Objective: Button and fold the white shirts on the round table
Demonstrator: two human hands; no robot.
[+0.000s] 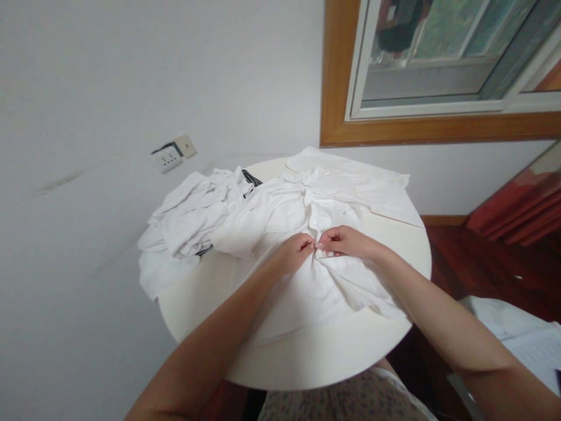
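Observation:
A white button-up shirt lies spread on a round white table, its collar toward the wall and its sleeves out to the sides. Over the middle of its front, my left hand pinches the edge of the cloth. Right beside it, my right hand grips the other side of the front opening between thumb and fingers. The fingertips of both hands meet at the placket. Whatever small button sits between them is too hidden to make out.
Crumpled white clothes with a black striped piece are heaped at the table's left, by the wall. A wall socket is above them. A wood-framed window is behind; a red curtain hangs right. White bags or papers lie lower right.

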